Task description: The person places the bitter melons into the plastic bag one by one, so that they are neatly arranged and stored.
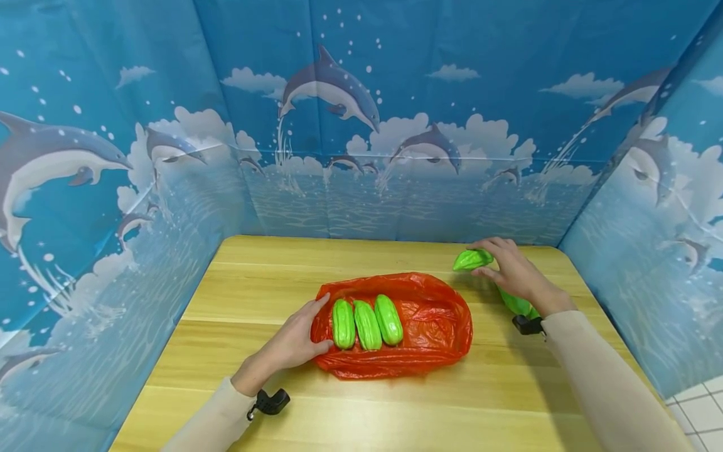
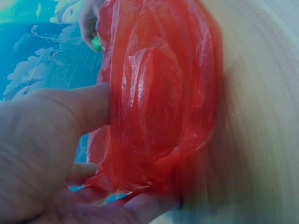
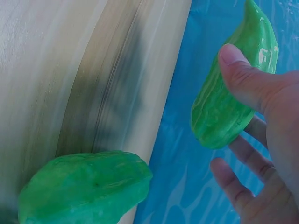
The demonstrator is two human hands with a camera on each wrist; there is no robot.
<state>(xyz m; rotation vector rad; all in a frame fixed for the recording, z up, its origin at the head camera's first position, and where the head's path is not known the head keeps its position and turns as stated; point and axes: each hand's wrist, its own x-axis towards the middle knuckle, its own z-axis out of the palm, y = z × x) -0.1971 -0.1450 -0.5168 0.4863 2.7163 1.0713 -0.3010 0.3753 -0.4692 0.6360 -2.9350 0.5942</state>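
Note:
A red plastic bag (image 1: pixel 435 326) lies on the table with its mouth spread wide. Three glossy green ridged gourds (image 1: pixel 367 325) rest side by side in its left half. At the bag's left end my left hand (image 1: pixel 294 336) holds the plastic, thumb and fingers spread apart around it; the thumb tip is hidden behind the plastic (image 2: pixel 154 93) in the left wrist view. My right hand (image 1: pixel 511 273) grips another green gourd (image 3: pixel 229 93) with a pointed tip, lifted above the table's far right part. Below that hand lies one more green gourd (image 3: pixel 88 186), partly covered by the wrist in the head view.
The wooden table (image 1: pixel 254 263) is enclosed at the back and both sides by blue dolphin-print sheets (image 1: pixel 361 188). Each wrist carries a small black device (image 1: pixel 272 402). White floor tiles (image 1: pixel 700 414) show at the lower right.

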